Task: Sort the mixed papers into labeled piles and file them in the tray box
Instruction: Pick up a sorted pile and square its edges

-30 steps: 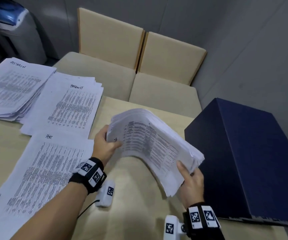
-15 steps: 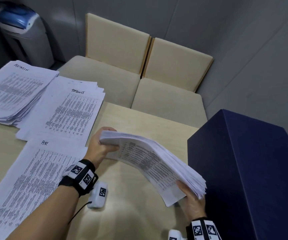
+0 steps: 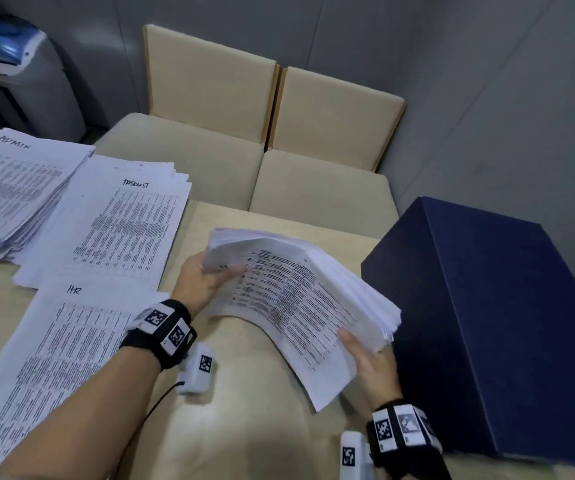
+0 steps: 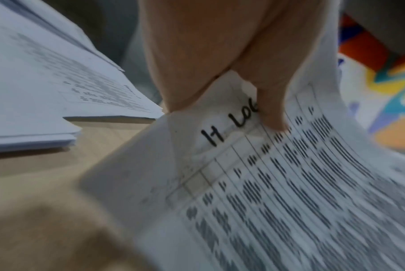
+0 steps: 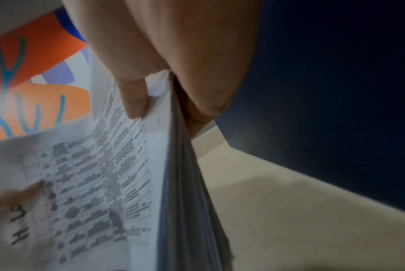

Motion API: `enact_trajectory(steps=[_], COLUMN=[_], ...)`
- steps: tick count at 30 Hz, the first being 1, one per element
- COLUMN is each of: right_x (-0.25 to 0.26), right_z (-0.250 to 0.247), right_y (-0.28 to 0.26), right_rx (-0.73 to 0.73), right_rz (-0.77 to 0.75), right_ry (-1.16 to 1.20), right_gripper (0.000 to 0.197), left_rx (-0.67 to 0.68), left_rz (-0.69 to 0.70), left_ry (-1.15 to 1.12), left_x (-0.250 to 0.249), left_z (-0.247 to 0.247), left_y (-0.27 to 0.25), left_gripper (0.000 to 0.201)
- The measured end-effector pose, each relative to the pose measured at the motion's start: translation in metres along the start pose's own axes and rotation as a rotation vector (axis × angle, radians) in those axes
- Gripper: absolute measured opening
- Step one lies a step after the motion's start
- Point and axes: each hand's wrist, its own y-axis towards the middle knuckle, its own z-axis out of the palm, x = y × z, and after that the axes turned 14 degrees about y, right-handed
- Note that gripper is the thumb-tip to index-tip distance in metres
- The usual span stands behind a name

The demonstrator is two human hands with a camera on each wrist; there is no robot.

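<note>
fingers (image 3: 223,275) of the left hand (image 3: 199,282) and right hand (image 3: 371,363) are clamped on opposite ends of the it log stack (image 3: 300,296), held bowed above the surface (image 3: 230,427) at frame centre, presumably for squaring before the tray box (image 3: 507,323) at right.

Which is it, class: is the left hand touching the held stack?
Touching. The left wrist view shows the left hand pinching the stack at its top, thumb on the handwritten label.

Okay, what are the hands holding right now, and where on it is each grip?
Both hold one thick stack of papers. The left hand pinches the labeled top end, thumb on the writing. The right hand pinches the opposite end, beside the dark blue box.
</note>
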Motion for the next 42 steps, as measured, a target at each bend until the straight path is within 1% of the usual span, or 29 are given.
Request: enact_trajectory(steps=[2,3,5,6,7,8,10,12,13,14,15,16,17,18,20,21,23,24,26,29,30,31,33,34,36,39,41,42], right_x=[0.016,0.024,0.038,0.040,0.042,0.043,0.041,0.035,0.031,0.028,0.025,0.021,0.016,0.011,0.000,-0.004,-0.008,-0.009,-0.011,-0.009,-0.005,-0.003,0.004,0.007,0.011,0.011,0.008,0.006], right_z=[-0.008,-0.012,-0.019,-0.022,-0.023,-0.024,-0.026,-0.033,-0.038,-0.042,-0.047,-0.050,-0.054,-0.057,-0.068,-0.074,-0.090,-0.099,-0.125,-0.171,-0.187,-0.206,-0.246,-0.264,-0.299,-0.338,-0.353,-0.359], right_y=[-0.027,-0.042,-0.073,-0.085,-0.095,-0.103,-0.119,-0.142,-0.154,-0.168,-0.181,-0.194,-0.206,-0.217,-0.238,-0.246,-0.260,-0.266,-0.280,-0.303,-0.312,-0.321,-0.336,-0.344,-0.353,-0.356,-0.350,-0.345], right_rx=[0.121,0.178,0.276,0.312,0.338,0.343,0.330,0.290,0.255,0.201,0.148,0.098,0.058,0.021,-0.057,-0.098,-0.160,-0.181,-0.209,-0.279,-0.304,-0.332,-0.378,-0.393,-0.405,-0.429,-0.440,-0.439], right_rz=[-0.052,-0.043,0.013,0.049,0.091,0.122,0.139,0.146,0.148,0.149,0.146,0.144,0.140,0.139,0.158,0.172,0.209,0.226,0.244,0.249,0.257,0.267,0.288,0.296,0.303,0.282,0.232,0.199], right_ry=[0.020,0.039,0.081,0.090,0.074,0.042,-0.007,-0.002,0.019,0.047,0.073,0.096,0.119,0.140,0.199,0.234,0.293,0.303,0.306,0.325,0.330,0.338,0.337,0.329,0.340,0.420,0.478,0.489], right_gripper=[0.044,0.044,0.049,0.051,0.055,0.058,0.060,0.060,0.061,0.060,0.057,0.050,0.042,0.035,0.033,0.033,0.034,0.034,0.034,0.033,0.033,0.033,0.029,0.028,0.029,0.032,0.032,0.035], left_rx=[0.104,0.170,0.332,0.420,0.478,0.505,0.542,0.604,0.602,0.575,0.511,0.457,0.426,0.456,0.620,0.675,0.703,0.704,0.695,0.629,0.649,0.706,0.861,0.912,0.952,0.882,0.771,0.712], left_rz=[-0.042,-0.062,-0.097,-0.106,-0.122,-0.146,-0.217,-0.296,-0.329,-0.349,-0.372,-0.373,-0.359,-0.328,-0.280,-0.271,-0.234,-0.216,-0.210,-0.227,-0.245,-0.274,-0.338,-0.360,-0.413,-0.503,-0.529,-0.519], left_ry=[-0.037,-0.041,-0.069,-0.085,-0.094,-0.085,-0.056,-0.053,-0.052,-0.051,-0.050,-0.030,0.039,0.145,0.359,0.437,0.547,0.558,0.509,0.434,0.411,0.401,0.434,0.441,0.418,0.243,0.125,0.080], left_x=[-0.014,-0.021,-0.032,-0.035,-0.033,-0.028,-0.011,0.003,0.009,0.013,0.020,0.024,0.030,0.036,0.041,0.043,0.044,0.042,0.038,0.030,0.025,0.024,0.024,0.025,0.024,0.017,0.010,0.011], left_z=[-0.017,-0.028,-0.048,-0.055,-0.060,-0.061,-0.058,-0.046,-0.039,-0.031,-0.023,-0.015,-0.007,0.001,0.017,0.026,0.043,0.052,0.072,0.105,0.117,0.129,0.155,0.168,0.194,0.232,0.253,0.260], left_y=[-0.010,-0.014,-0.021,-0.024,-0.024,-0.025,-0.030,-0.049,-0.059,-0.069,-0.076,-0.083,-0.087,-0.092,-0.111,-0.121,-0.136,-0.143,-0.156,-0.179,-0.190,-0.200,-0.222,-0.234,-0.257,-0.288,-0.299,-0.301], left_gripper=[0.030,0.031,0.026,0.023,0.024,0.030,0.048,0.061,0.064,0.062,0.057,0.055,0.056,0.057,0.049,0.045,0.042,0.041,0.036,0.026,0.026,0.025,0.025,0.026,0.031,0.029,0.027,0.029])
